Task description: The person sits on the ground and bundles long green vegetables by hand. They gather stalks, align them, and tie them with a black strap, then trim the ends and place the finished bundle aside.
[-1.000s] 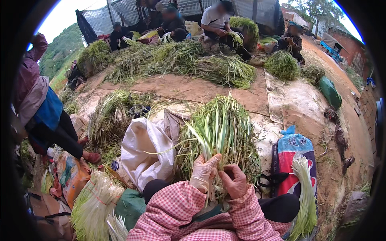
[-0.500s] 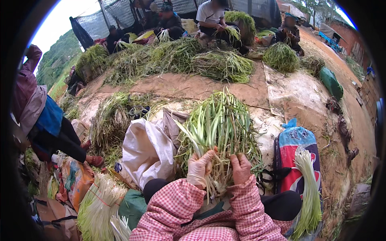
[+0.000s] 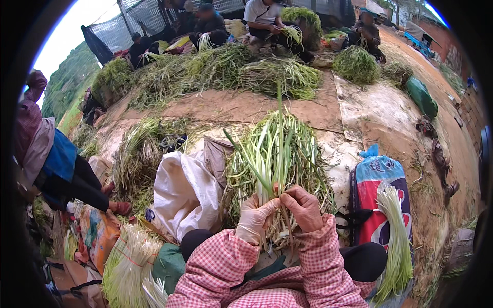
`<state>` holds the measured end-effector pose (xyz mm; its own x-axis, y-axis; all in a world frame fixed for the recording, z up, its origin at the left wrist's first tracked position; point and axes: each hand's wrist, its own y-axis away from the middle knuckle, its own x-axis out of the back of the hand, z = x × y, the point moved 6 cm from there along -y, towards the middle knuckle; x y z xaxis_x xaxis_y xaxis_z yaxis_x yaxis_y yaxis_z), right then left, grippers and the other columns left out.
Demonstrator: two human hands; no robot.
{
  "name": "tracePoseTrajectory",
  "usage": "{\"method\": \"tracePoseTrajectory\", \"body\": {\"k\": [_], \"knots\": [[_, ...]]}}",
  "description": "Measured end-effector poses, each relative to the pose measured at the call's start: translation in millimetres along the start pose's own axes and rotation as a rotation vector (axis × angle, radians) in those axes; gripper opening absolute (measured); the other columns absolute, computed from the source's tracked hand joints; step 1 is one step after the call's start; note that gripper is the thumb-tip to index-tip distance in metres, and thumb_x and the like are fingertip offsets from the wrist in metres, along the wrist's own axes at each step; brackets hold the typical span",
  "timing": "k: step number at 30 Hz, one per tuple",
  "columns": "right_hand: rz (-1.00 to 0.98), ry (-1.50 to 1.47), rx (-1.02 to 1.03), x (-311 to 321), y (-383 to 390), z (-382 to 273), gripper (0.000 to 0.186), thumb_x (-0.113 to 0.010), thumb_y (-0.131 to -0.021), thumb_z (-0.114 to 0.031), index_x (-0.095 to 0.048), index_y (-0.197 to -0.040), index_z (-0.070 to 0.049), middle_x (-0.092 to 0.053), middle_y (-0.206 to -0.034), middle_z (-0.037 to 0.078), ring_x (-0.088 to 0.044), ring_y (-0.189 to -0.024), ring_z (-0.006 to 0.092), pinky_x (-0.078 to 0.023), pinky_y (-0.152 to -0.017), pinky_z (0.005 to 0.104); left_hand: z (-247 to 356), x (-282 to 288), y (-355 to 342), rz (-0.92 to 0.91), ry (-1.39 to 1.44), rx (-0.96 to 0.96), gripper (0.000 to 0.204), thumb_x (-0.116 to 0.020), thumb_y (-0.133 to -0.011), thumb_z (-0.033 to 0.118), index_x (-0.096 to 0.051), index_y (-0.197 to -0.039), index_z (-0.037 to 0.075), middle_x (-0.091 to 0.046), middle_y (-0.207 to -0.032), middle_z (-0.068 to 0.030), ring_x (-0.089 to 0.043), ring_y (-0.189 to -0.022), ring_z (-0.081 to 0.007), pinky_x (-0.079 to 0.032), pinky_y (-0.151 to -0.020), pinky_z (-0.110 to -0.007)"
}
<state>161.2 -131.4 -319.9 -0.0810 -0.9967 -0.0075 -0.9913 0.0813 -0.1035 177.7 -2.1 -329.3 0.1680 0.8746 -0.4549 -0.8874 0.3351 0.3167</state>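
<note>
Lower centre, hands together: left hand (image 3: 257, 219) clamped round green stalks (image 3: 263, 190), seemingly to hold them bunched; right hand (image 3: 303, 208) pinching them alongside, grip partly hidden. Heap (image 3: 309, 164) just beyond, handy.

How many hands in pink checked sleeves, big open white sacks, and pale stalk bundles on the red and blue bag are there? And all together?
Hands: 2, the left hand and right hand, both at the green stalks
White sack: 1
Pale stalk bundle on the red and blue bag: 1
Total: 4
</note>
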Motion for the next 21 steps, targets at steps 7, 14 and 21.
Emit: {"method": "tracePoseTrajectory", "body": {"k": [7,14,21], "knots": [[0.403,-0.284,0.01,34,-1,8,0.017,-0.057,-0.089,-0.019,-0.056,-0.078,-0.006,-0.053,-0.065,-0.001,-0.044,-0.054,0.0057,-0.035,-0.049,0.018,5,10,-3,-0.004,0.017,-0.026,0.027,-0.061,-0.083,0.008,-0.058,-0.109,0.001,-0.066,-0.076,-0.0061,-0.037,-0.038,-0.0014,-0.026,-0.035,-0.016],[0.702,-0.786,0.144,100,15,39,0.009,-0.058,-0.088,-0.016,-0.054,-0.087,-0.008,-0.056,-0.066,0.0,-0.053,-0.057,0.0092,-0.045,-0.05,0.0224,10,9,-8,0.044,-0.037,-0.006,0.024,-0.064,-0.082,0.011,-0.061,-0.105,0.004,-0.067,-0.079,-0.0075,-0.035,-0.034,-0.0019,-0.027,-0.031,-0.016],[0.824,-0.629,0.148,126,24,32,0.005,-0.056,-0.087,-0.011,-0.052,-0.087,-0.009,-0.058,-0.072,0.003,-0.054,-0.056,0.0102,-0.047,-0.051,0.0227,93,100,-12,-0.162,0.539,-0.469,0.037,-0.058,-0.087,0.021,-0.051,-0.115,-0.001,-0.065,-0.073,-0.005,-0.033,-0.031,-0.0012,-0.026,-0.025,-0.019]]}}
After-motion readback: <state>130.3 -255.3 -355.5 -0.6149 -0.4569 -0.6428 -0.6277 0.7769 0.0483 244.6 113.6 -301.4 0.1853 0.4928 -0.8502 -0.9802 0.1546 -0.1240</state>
